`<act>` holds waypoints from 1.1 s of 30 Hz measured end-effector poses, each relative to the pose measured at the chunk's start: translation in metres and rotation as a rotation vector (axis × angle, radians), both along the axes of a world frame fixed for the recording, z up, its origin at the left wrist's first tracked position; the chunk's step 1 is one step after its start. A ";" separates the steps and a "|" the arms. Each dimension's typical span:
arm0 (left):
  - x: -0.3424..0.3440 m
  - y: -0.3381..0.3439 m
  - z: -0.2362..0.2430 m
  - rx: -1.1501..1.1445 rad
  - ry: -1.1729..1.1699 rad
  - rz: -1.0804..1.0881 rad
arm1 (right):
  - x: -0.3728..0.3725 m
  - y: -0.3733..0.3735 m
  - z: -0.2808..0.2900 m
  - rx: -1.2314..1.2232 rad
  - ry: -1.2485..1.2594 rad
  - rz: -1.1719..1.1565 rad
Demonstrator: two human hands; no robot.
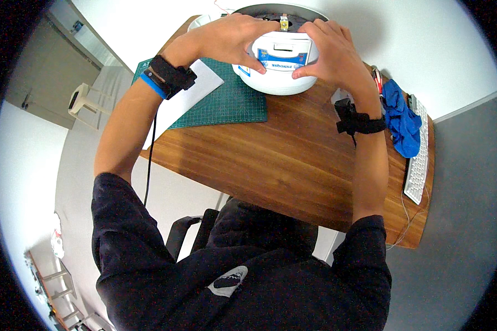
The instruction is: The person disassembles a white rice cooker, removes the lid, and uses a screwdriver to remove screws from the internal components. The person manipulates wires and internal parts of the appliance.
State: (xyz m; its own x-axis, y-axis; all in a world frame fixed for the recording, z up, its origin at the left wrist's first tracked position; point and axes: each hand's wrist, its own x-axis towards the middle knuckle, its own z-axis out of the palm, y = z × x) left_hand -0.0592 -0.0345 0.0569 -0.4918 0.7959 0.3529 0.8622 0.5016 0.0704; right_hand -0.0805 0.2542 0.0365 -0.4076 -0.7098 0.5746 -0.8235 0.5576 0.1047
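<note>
At the far edge of the table stands a rounded white appliance [276,84], which looks like a rice cooker. Its front panel [283,41] carries a blue-and-white label, and a dark round part with a small yellow-and-white piece [284,23] shows behind it. My left hand [232,37] grips the panel's left side, thumb on the front and fingers over the top. On the right side my right hand [332,54] holds it the same way, thumb near the label's lower corner. The fingertips behind the panel are partly hidden. Both wrists wear black straps.
A green cutting mat [226,105] and white paper [190,91] lie on the left of the wooden table [281,160]. Along the right edge are a blue cloth [401,118], a white keyboard [418,160] and cables. A pale stool [85,96] stands on the floor at left.
</note>
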 end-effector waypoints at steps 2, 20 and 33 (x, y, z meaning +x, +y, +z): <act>-0.001 0.000 0.001 -0.012 0.029 -0.014 | -0.005 0.000 -0.003 -0.024 0.045 0.031; 0.051 0.012 -0.046 -0.061 0.172 0.056 | 0.039 0.006 -0.055 -0.076 0.115 0.081; 0.092 0.020 -0.066 -0.009 0.420 0.188 | 0.063 0.019 -0.064 -0.115 0.179 0.161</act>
